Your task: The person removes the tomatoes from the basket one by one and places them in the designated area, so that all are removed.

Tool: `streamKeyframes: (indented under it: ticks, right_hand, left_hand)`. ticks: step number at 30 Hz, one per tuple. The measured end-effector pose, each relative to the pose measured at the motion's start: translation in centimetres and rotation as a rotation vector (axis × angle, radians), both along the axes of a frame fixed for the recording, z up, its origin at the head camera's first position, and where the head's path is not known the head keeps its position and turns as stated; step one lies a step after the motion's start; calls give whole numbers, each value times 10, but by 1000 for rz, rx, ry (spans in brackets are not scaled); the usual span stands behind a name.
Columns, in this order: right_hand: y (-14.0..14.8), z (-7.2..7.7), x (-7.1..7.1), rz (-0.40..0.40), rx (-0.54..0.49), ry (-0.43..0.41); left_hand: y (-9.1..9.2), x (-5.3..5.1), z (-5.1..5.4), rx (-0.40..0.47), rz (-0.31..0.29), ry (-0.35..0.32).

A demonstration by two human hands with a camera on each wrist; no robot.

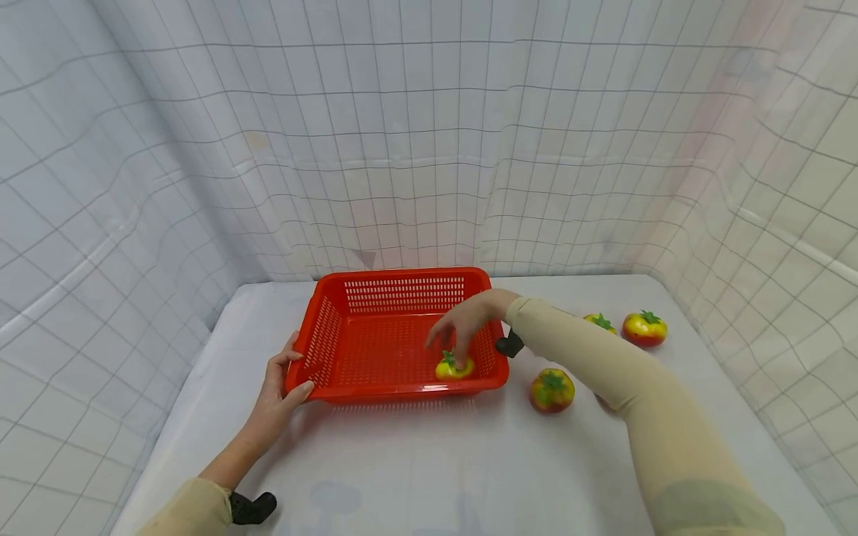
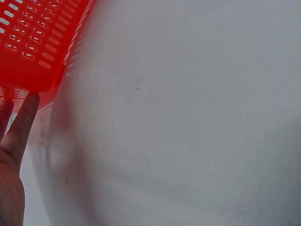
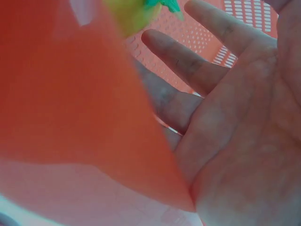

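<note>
A red plastic basket (image 1: 409,391) with slotted walls stands on the white table. My left hand (image 1: 278,391) grips its left end, thumb at the front corner and fingers at the left rim; two fingers touch the red wall in the left wrist view. Inside the basket, at the front right, lies a yellow-red tomato-like fruit (image 1: 445,370) with a green leafy top. Over it is my right hand (image 1: 465,320), reaching across the right rim. Its fingers are spread and fairly straight in the right wrist view, close to the fruit (image 3: 131,16); whether they touch it is unclear.
To the basket's right lie more such fruits: one near it (image 1: 553,390), one farther back (image 1: 645,328), and one partly behind the right sleeve (image 1: 600,321). Another is almost hidden under that sleeve. Grid-patterned white curtains (image 1: 415,149) surround the table's back and sides.
</note>
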State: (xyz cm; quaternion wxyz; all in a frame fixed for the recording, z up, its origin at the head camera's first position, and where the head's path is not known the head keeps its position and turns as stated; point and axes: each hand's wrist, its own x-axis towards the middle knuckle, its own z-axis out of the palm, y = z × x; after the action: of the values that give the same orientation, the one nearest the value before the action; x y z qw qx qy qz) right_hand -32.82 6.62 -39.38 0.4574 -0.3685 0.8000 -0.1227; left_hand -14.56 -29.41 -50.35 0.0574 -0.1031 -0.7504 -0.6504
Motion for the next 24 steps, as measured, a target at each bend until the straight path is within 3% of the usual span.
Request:
streamKeyframes:
  ticks: [13,24]
  right_hand:
    - [-2,3,4,57,123,43]
    - [-4,4,7,25,139,36]
  left_hand:
    - [2,1,2,4,-12,17]
    - [2,0,2,-27,10,20]
